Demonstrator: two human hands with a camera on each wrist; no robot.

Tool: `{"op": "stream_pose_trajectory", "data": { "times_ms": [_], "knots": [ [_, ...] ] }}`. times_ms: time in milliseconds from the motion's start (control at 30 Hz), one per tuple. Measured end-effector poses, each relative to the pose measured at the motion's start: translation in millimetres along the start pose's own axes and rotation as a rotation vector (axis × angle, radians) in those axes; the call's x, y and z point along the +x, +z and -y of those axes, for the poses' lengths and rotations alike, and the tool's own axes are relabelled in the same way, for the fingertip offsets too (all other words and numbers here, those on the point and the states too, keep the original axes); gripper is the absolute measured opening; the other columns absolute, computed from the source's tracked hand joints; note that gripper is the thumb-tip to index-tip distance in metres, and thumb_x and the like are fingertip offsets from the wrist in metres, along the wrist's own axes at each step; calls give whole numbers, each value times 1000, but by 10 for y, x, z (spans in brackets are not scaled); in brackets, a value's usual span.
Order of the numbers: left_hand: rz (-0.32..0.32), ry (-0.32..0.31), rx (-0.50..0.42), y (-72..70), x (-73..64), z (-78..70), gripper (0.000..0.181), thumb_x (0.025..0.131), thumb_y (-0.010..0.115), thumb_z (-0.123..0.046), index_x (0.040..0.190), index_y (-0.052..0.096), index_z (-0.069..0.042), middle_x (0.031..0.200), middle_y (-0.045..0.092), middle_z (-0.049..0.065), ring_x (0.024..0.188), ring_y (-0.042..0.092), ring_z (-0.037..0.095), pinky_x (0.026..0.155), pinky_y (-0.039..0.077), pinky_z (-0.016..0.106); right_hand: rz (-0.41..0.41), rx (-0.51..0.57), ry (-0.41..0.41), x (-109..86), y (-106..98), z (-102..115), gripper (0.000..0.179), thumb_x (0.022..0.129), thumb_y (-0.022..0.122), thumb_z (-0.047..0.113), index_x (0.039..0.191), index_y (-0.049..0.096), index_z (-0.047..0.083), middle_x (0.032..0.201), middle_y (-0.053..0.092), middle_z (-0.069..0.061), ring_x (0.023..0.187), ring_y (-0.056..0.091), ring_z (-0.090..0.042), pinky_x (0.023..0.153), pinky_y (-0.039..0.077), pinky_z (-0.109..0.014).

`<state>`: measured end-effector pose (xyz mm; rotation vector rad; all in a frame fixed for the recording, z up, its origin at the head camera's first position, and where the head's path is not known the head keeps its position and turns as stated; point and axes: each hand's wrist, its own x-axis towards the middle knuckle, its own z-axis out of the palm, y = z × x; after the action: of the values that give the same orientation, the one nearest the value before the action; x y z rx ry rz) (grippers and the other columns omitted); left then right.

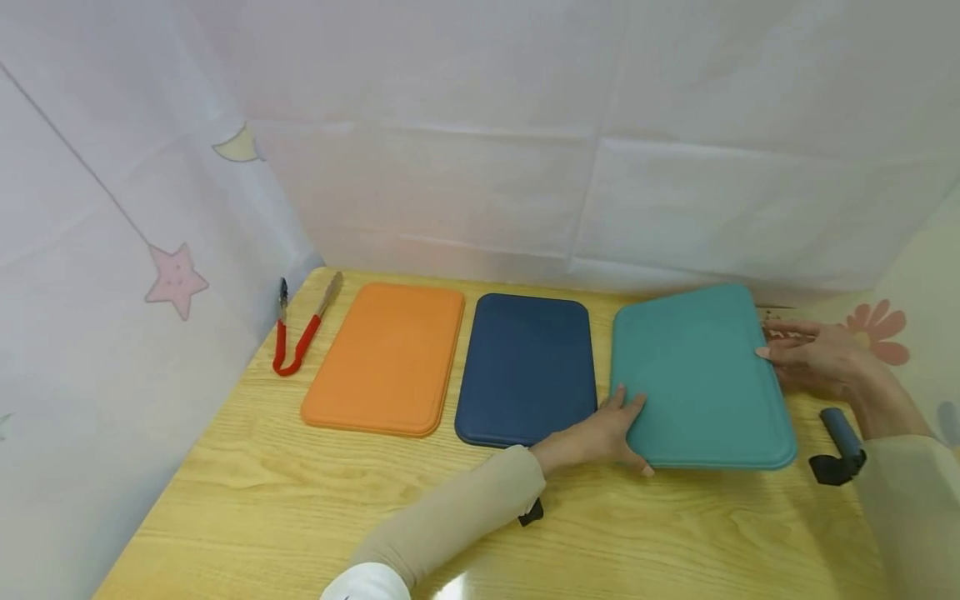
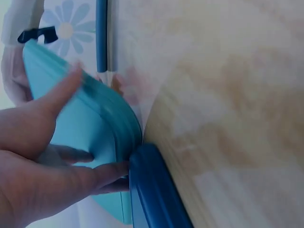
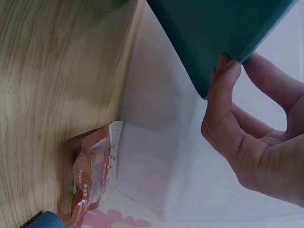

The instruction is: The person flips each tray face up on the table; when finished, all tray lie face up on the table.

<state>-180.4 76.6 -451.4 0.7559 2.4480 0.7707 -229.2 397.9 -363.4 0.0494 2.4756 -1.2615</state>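
Observation:
A teal rectangular board (image 1: pixel 697 375) with rounded corners is tilted, its right side raised and its left edge low beside a navy board (image 1: pixel 525 367). My right hand (image 1: pixel 821 358) pinches the teal board's right edge; the right wrist view shows thumb and fingers on opposite faces near a corner (image 3: pixel 209 61). At the lower left side, my left hand (image 1: pixel 611 429) touches the edge with fingers spread and fairly straight, the thumb by the near corner. In the left wrist view, its fingertips (image 2: pixel 116 172) lie right where the teal board meets the navy one.
An orange board (image 1: pixel 386 358) lies left of the navy one. Red-handled tongs (image 1: pixel 296 337) rest at the far left. A brown printed packet (image 3: pixel 92 171) lies near the table's edge, beyond my right hand. A blue-grey cylinder (image 1: pixel 840 429) is by my right wrist. Curtains enclose the table (image 1: pixel 300 517).

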Motion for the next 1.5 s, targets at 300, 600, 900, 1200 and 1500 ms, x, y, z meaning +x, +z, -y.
{"op": "stream_pose_trajectory", "data": {
  "times_ms": [300,600,900,1200,1500],
  "knots": [
    [-105,17,52,90,-166,-94,91,81,79,-32,154,26,-17,159,17,10,141,31,24,103,41,32,-3,88,4,-25,-15,100,79,95,62,30,155,16,6,103,59,20,88,62,4,78,55,-27],
    [-156,90,45,145,-296,-103,87,88,72,-22,156,18,-23,160,13,8,141,30,21,103,42,38,2,293,-50,-48,23,285,71,97,60,23,156,20,20,108,57,22,95,63,0,81,54,-24],
    [-191,142,-56,200,-394,-100,85,93,64,-10,157,10,-25,159,16,9,139,32,20,96,44,39,70,606,-142,-8,120,405,75,99,54,6,157,9,16,121,56,15,102,63,-4,82,53,-23],
    [-281,202,-103,250,-442,-110,83,94,61,-11,157,8,-22,156,24,13,136,37,20,92,45,34,105,725,-187,47,250,552,78,99,51,1,157,3,23,120,56,9,103,62,-7,85,52,-24],
    [-398,316,-82,183,-474,-176,79,97,58,-15,157,6,-18,154,29,15,137,35,19,96,47,33,111,750,-249,91,368,709,77,99,50,0,157,3,19,120,58,7,104,63,-8,85,53,-25]
  ]
}}
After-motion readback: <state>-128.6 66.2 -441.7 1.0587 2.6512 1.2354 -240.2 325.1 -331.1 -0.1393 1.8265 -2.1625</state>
